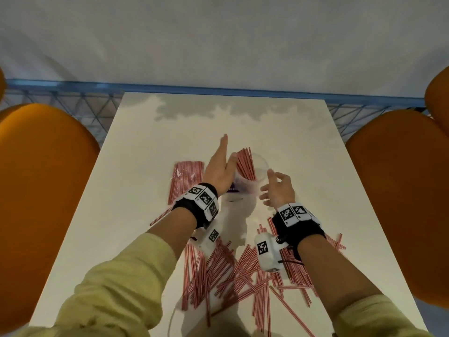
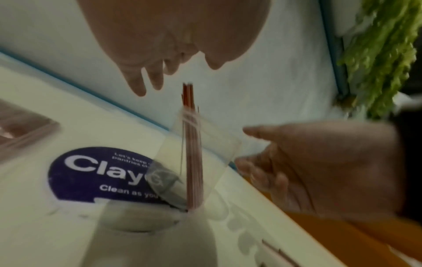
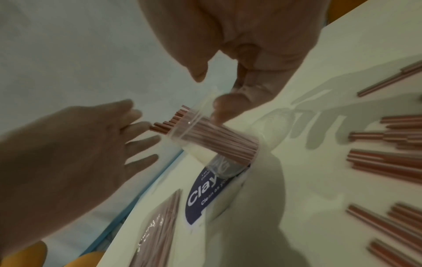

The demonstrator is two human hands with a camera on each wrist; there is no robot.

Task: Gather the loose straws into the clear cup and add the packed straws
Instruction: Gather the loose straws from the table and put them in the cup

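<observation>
A clear cup (image 1: 261, 166) stands mid-table with several red-and-white striped straws (image 1: 245, 164) leaning in it. My left hand (image 1: 220, 164) is flat with straight fingers just left of those straws, holding nothing. My right hand (image 1: 277, 188) hovers at the cup's right side with loosely spread fingers, and one fingertip (image 3: 224, 106) is at the rim. The packed straws (image 1: 185, 178) lie flat to the left of the cup. Many loose straws (image 1: 243, 276) are scattered near me under my wrists. The left wrist view shows the cup (image 2: 217, 144) upright between both hands.
A round blue sticker (image 2: 91, 173) is on the white table (image 1: 303, 154) under the cup. Orange chairs stand at the left (image 1: 43, 190) and right (image 1: 401, 190) table sides. A blue-edged wall runs along the far edge.
</observation>
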